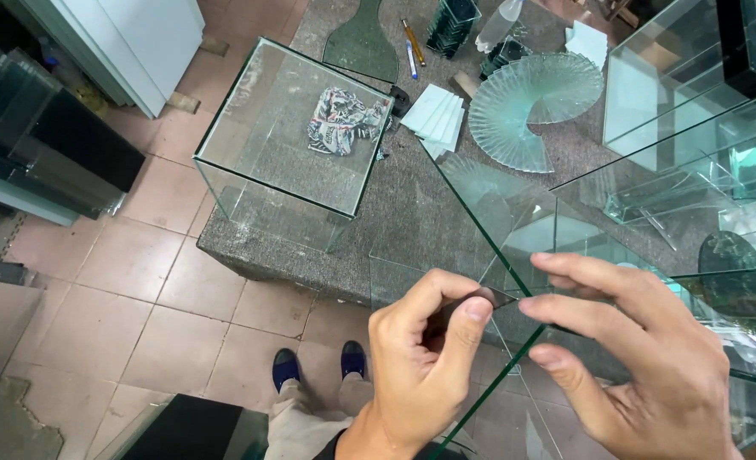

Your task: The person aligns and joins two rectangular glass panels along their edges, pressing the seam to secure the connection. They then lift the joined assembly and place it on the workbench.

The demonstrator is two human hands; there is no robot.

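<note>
A large clear glass pane (pixel 565 255) stands tilted in front of me, its green edge running down to a corner near my fingertips. My left hand (pixel 425 366) pinches a small dark flat piece (pixel 484 298) between thumb and forefinger, right at that corner. My right hand (pixel 642 358) lies with its fingers stretched along the pane, the forefinger tip touching the corner. Its thumb is hidden.
On the stone table (pixel 412 213) stand an open glass tank (pixel 289 128) with a crumpled cloth (pixel 344 119) seen through it, a stack of small glass rectangles (pixel 436 115), a fan of glass strips (pixel 523 102), pens (pixel 412 43) and a bottle (pixel 497 24). More glass tanks (pixel 693 94) stand right. My blue shoes (pixel 318 362) rest on tiled floor.
</note>
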